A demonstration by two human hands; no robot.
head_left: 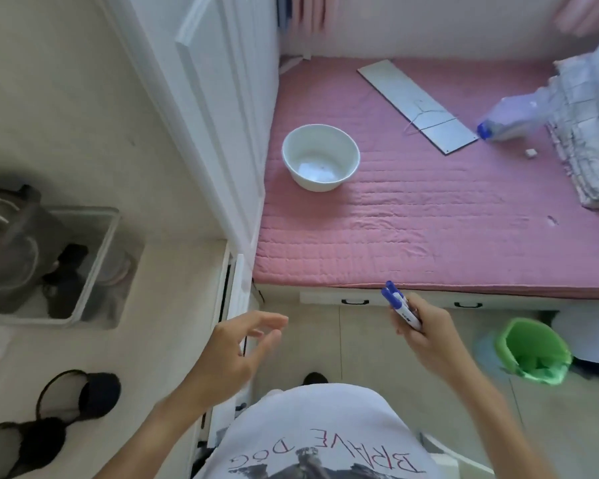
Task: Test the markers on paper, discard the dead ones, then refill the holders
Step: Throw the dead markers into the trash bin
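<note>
My right hand [426, 331] grips two white markers with blue caps [396, 300], caps pointing up and left, just in front of the bed's edge. My left hand [239, 347] hovers with its fingers loosely spread and holds nothing. A white bowl [320, 157] stands on the pink mattress [429, 219], far from both hands. A long white sheet of paper [415, 102] with thin pen lines lies further back on the mattress. A green bin [529, 350] with a green liner stands on the floor to the right of my right hand.
A plastic bottle with a blue cap [512, 121] and a folded grey blanket [588, 133] lie at the mattress's right. Left, a clear box [49, 264] holds a grey bag, and black slippers [66, 406] sit on the floor. A white door frame [229, 133] stands between.
</note>
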